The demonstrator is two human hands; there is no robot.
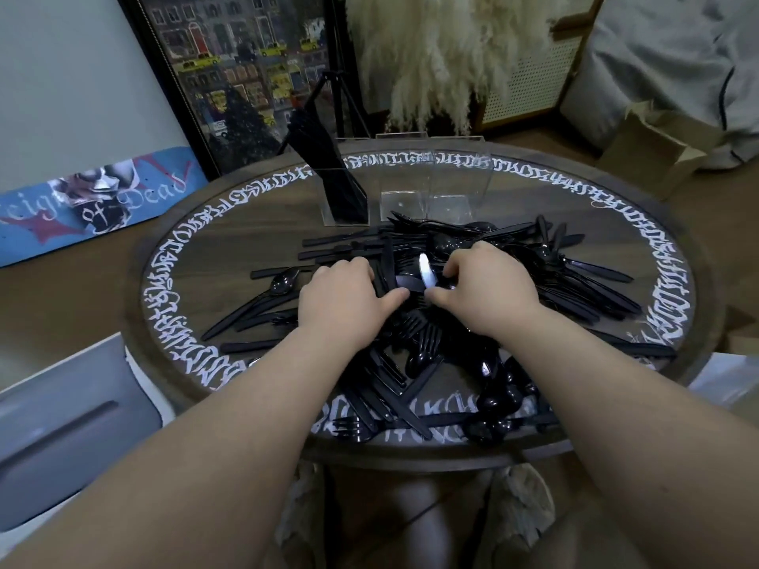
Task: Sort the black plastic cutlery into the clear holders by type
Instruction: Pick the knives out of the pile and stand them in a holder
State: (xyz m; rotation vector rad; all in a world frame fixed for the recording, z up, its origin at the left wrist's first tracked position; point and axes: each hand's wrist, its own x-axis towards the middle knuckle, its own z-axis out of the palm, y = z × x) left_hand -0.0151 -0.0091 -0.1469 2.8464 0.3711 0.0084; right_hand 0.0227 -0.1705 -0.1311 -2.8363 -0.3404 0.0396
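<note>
Here, nearest us, we note loose black cutlery [415, 388] heaped on the round table [230, 379], spilling toward its near rim: forks, knives and spoons mixed. Both forearms reach over this heap. Our left hand [343, 299] lies palm down on the pile, fingers curled into the pieces, thumb out toward the right hand; we cannot tell which piece it grips. Our right hand [484, 287] sits just beside it, fingers curled down into the pile, thumb nearly meeting the left thumb. Between the two hands lies a knife [406, 282], its blade catching a bright glare; whether either hand pinches it we cannot tell. Beyond the hands the pile continues. Farther back stand the clear holders [435, 186]: the left compartment [341, 195] holds upright black pieces, tilted leftward.
</note>
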